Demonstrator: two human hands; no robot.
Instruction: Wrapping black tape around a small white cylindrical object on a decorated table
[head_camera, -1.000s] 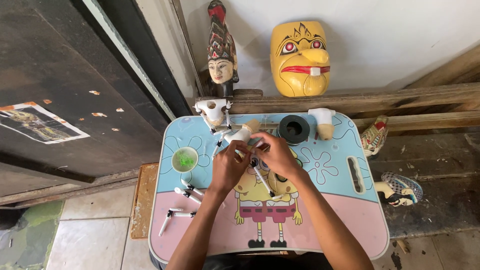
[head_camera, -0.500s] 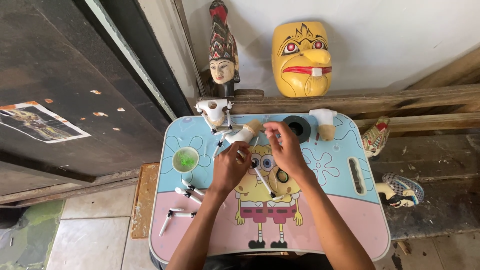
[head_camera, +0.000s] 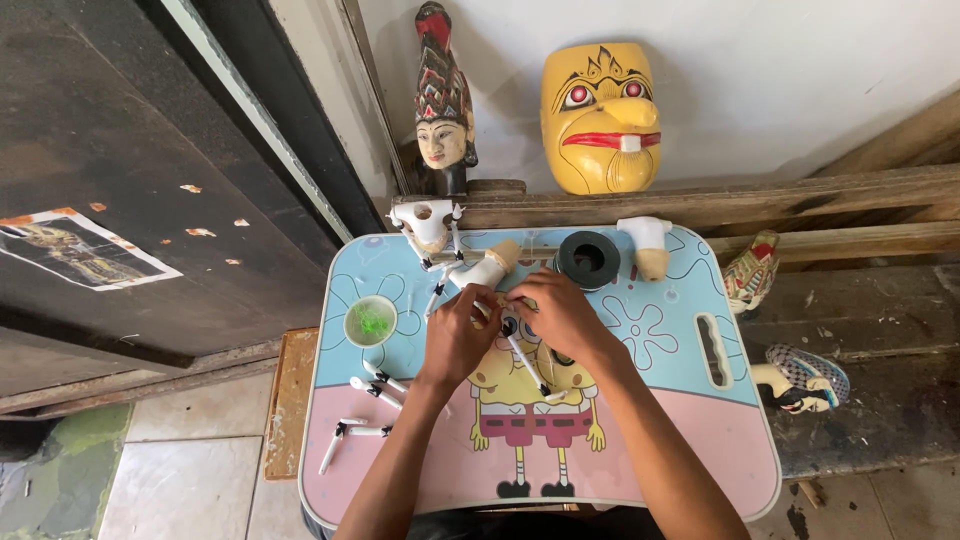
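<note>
1. A white puppet arm piece (head_camera: 524, 362), a thin stick with black joints, lies slanted on the small table (head_camera: 700, 440), running from between the two hands down toward the person.
2. The left hand (head_camera: 458, 335) is curled, its fingertips pinching the top end of this white piece near the middle of the table.
3. The right hand (head_camera: 556, 312) is curled too, its fingers meeting the left hand's at the same spot; what exactly it grips is hidden by the fingers.
4. The table has a blue upper half, a pink lower half and a yellow cartoon figure printed on it.
5. A small green-filled bowl (head_camera: 371, 321) sits to the left of the hands.
6. More white sticks with black joints (head_camera: 377, 383) lie near the left edge, below the bowl.
7. A black ring-shaped roll (head_camera: 588, 259) stands just beyond the right hand.
8. A white carved puppet torso (head_camera: 427, 222) rests at the far left of the table.
9. A yellow wooden mask (head_camera: 600, 118) and a painted puppet head (head_camera: 444, 115) lean on the wall behind.
</note>
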